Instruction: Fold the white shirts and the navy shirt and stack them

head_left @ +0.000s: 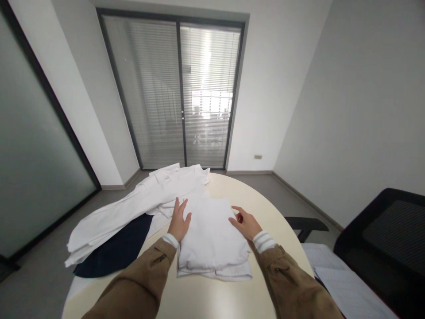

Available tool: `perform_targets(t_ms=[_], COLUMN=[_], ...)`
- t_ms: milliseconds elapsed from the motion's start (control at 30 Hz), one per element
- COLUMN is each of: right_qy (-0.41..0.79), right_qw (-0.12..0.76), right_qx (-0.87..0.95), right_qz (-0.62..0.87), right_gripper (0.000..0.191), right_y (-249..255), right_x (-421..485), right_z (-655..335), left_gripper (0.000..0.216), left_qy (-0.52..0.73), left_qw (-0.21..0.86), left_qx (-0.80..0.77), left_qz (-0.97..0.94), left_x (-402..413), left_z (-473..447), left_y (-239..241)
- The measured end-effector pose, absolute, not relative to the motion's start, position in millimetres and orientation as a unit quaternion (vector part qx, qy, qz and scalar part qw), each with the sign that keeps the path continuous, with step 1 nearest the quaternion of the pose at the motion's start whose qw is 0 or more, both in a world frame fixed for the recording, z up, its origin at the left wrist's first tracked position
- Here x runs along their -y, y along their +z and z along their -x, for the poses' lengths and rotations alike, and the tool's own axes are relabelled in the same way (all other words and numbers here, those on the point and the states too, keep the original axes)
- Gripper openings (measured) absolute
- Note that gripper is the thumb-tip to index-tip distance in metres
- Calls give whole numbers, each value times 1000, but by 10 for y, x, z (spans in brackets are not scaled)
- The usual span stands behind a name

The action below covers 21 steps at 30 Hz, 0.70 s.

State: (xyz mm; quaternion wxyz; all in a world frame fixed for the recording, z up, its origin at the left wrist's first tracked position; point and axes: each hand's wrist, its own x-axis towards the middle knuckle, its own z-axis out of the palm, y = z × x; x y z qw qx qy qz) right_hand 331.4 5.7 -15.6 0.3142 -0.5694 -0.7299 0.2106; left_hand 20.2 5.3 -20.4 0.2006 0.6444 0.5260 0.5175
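Note:
A folded white cloth garment (pixel 214 235) lies flat on the round cream table (pixel 219 301), its layers showing at the near edge. At its left side is my left hand (pixel 179 220), fingers apart, the thumb along the cloth's edge. My right hand (pixel 245 222) is at the right edge, its fingers curved and apart with a gap between thumb and index finger. Whether either hand presses on the cloth is hard to tell. Behind and left of my left hand, a heap of loose white garments (pixel 142 199) partly covers a dark navy cloth (pixel 114 250).
A black office chair (pixel 388 239) with a mesh back stands at the right, and folded pale cloth (pixel 345 277) lies on its seat. Beyond the table is a glass partition with blinds (pixel 207 88). A frosted glass panel (pixel 40 146) is at the left.

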Motion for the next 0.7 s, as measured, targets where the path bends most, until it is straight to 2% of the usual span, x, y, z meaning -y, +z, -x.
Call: perform_targets(t_ms=[67,133,200,300,400,500,567,700], right_qy=[209,217,243,324,414,462,478,496], right_qw=[317,319,322,354,380,359,339,322], right_qx=[734,733,729,693,653,657,663,655], right_qz=[564,560,553,538,507,475,466,471], right_gripper=[54,54,56,55,57,60,60,59], right_y=[-140,-129,-127,-140,-144,-125,-108,-104], right_x=[-36,-20,-12,-14,-19,-4,15,45], right_z=[-3303,-3298,-3290,-3266,-3249,-3258,-3268,-3263], left_gripper=[45,42,49,62,40,12,9,18], left_qy=[493,423,326,244,225,237,253,247], left_qw=[130,138,164,141,117,124,125,116], left_qx=[-499,-426,-336,-267,-262,-238,-223,-213], left_qz=[-701,-787,-869,-921,-931,-934,-933,-938], left_x=[123,350,578,804,853,827,827,899], left_z=[-186,-186,-215,-286,-314,-278,-245,-225], left_y=[-112,-10,58,69,38,50,82,124])
